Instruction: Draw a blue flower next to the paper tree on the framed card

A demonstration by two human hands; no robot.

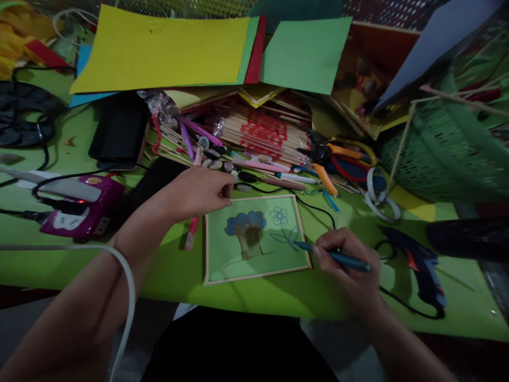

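Note:
My right hand [350, 265] grips a blue marker [345, 260], its tip touching or nearly touching the foot of a flower's stem. That flower [279, 216] is a blue outline on a green picture [222, 249] with a thin pale wooden border. Left of it is a tree [248, 236] with a blue crown and a brown trunk. My left hand [201, 193] is curled closed at the picture's upper left border; what its fingers hold, if anything, is hidden. Below that wrist lies a red-pink marker [192, 233].
Coloured sheets [167, 53] span the back above bundled sticks [258, 132], pens and pebbles. At right are a glue gun [417, 265], white tape rings [379, 196], scissors [358, 151] and a green basket [449, 143]. Left stand a purple power socket [95, 207] and a white cable [129, 286].

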